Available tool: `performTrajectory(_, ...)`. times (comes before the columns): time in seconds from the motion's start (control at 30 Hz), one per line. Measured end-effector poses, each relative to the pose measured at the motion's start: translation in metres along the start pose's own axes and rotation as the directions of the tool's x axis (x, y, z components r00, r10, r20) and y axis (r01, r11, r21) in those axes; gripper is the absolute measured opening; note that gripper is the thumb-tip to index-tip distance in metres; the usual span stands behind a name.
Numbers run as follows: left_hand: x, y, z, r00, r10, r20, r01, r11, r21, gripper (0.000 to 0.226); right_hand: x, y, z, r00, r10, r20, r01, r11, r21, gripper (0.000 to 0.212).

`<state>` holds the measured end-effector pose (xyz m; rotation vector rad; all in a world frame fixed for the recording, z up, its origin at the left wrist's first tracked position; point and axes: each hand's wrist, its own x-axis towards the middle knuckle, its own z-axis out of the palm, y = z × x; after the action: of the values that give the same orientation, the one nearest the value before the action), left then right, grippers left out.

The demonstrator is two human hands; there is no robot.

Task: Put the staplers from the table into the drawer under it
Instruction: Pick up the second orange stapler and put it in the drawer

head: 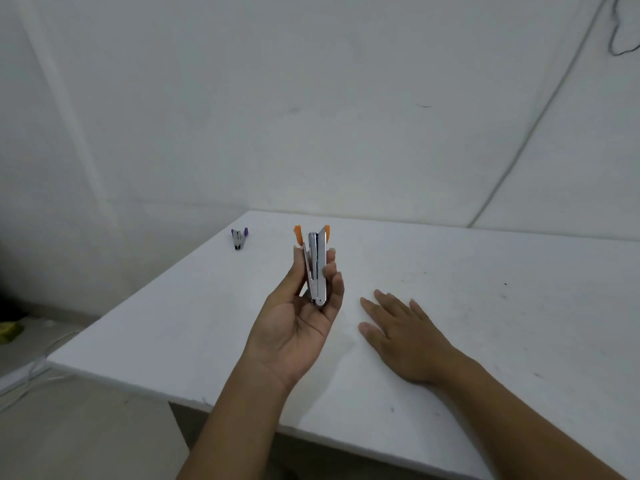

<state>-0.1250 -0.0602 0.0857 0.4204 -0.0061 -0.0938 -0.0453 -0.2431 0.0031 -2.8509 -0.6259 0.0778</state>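
Left hand (298, 320) grips orange stapler (317, 268) upright (drawer unseen); right hand (401, 337) flat.

Only 1 view: a wide-angle head camera looking forward and down from above the near edge of a white table (450, 271), close over the forearms. It faces the table's far left corner and the white wall (311, 98) behind, with floor (69, 427) visible past the left edge.
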Motion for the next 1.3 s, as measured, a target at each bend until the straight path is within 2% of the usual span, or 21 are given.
performTrajectory(0.07,-0.013,-0.010,0.005,0.999,0.032,0.004,-0.032,0.997,0.064,0.035,-0.023,0.005,-0.003,1.000,0.008,-0.003,-0.008,1.000,0.021,0.064)
performTrajectory(0.13,-0.023,-0.022,0.007,0.986,0.169,-0.013,-0.156,0.933,0.324,0.038,-0.041,0.010,-0.004,1.000,0.031,0.000,-0.031,0.999,0.029,0.066)
performTrajectory(0.17,-0.029,-0.030,0.009,0.960,0.281,0.000,-0.240,0.819,0.521,0.039,-0.052,0.013,-0.006,0.999,0.050,0.002,-0.050,0.998,0.038,0.067)
performTrajectory(0.2,-0.035,-0.039,0.010,0.913,0.405,0.054,-0.324,0.638,0.698,0.040,-0.062,0.017,-0.007,0.997,0.071,0.002,-0.071,0.996,0.050,0.069)
performTrajectory(0.23,-0.041,-0.047,0.011,0.848,0.508,0.154,-0.400,0.421,0.815,0.041,-0.072,0.022,-0.008,0.996,0.094,-0.004,-0.094,0.994,0.062,0.071)
performTrajectory(0.27,-0.046,-0.054,0.010,0.773,0.567,0.285,-0.470,0.209,0.858,0.042,-0.081,0.027,-0.008,0.993,0.114,-0.014,-0.113,0.991,0.071,0.076)
performTrajectory(0.33,-0.053,-0.065,0.010,0.613,0.559,0.558,-0.593,-0.142,0.793,0.047,-0.099,0.039,-0.010,0.986,0.160,-0.035,-0.157,0.984,0.080,0.082)
performTrajectory(0.37,-0.055,-0.070,0.011,0.534,0.515,0.671,-0.633,-0.282,0.721,0.050,-0.108,0.045,-0.011,0.982,0.185,-0.042,-0.181,0.980,0.081,0.081)
performTrajectory(0.4,-0.057,-0.075,0.012,0.466,0.471,0.749,-0.655,-0.385,0.650,0.054,-0.115,0.051,-0.013,0.977,0.210,-0.046,-0.206,0.975,0.080,0.076)
performTrajectory(0.47,-0.062,-0.086,0.016,0.381,0.428,0.819,-0.679,-0.471,0.563,0.060,-0.129,0.063,-0.015,0.965,0.257,-0.055,-0.254,0.965,0.066,0.068)
performTrajectory(0.63,-0.070,-0.119,0.031,0.277,0.388,0.879,-0.758,-0.474,0.448,0.062,-0.170,0.088,-0.019,0.933,0.353,-0.070,-0.349,0.935,0.059,0.065)
performTrajectory(0.77,-0.068,-0.146,0.040,0.253,0.355,0.900,-0.804,-0.440,0.400,0.040,-0.207,0.105,-0.025,0.897,0.418,-0.144,-0.403,0.907,0.122,0.062)
performTrajectory(0.83,-0.066,-0.159,0.041,0.285,0.352,0.892,-0.821,-0.390,0.416,0.025,-0.225,0.110,-0.029,0.881,0.435,-0.187,-0.400,0.895,0.194,0.057)
performTrajectory(0.97,-0.059,-0.203,0.042,0.489,0.299,0.819,-0.815,-0.180,0.552,0.018,-0.274,0.125,-0.031,0.834,0.466,-0.294,-0.350,0.860,0.371,0.037)
performTrajectory(1.03,-0.060,-0.235,0.045,0.608,0.243,0.756,-0.767,-0.066,0.639,0.018,-0.305,0.135,-0.026,0.760,0.506,-0.409,-0.337,0.843,0.418,0.024)
performTrajectory(1.1,-0.062,-0.264,0.047,0.695,0.181,0.695,-0.707,0.000,0.707,0.018,-0.333,0.144,-0.018,0.628,0.536,-0.564,-0.329,0.840,0.432,0.016)
performTrajectory(1.17,-0.069,-0.294,0.053,0.718,0.108,0.687,-0.694,0.044,0.718,0.017,-0.362,0.154,-0.007,0.449,0.566,-0.691,-0.349,0.823,0.448,0.016)
performTrajectory(1.2,-0.074,-0.306,0.057,0.713,0.077,0.697,-0.701,0.057,0.711,0.017,-0.374,0.159,-0.001,0.367,0.599,-0.712,-0.368,0.796,0.480,0.017)
performTrajectory(1.27,-0.084,-0.332,0.066,0.699,-0.004,0.715,-0.711,0.095,0.696,0.018,-0.399,0.167,0.009,0.224,0.693,-0.685,-0.421,0.703,0.574,0.022)
performTrajectory(1.3,-0.088,-0.344,0.070,0.705,-0.055,0.707,-0.698,0.120,0.706,0.018,-0.408,0.172,0.013,0.184,0.732,-0.656,-0.444,0.658,0.609,0.024)
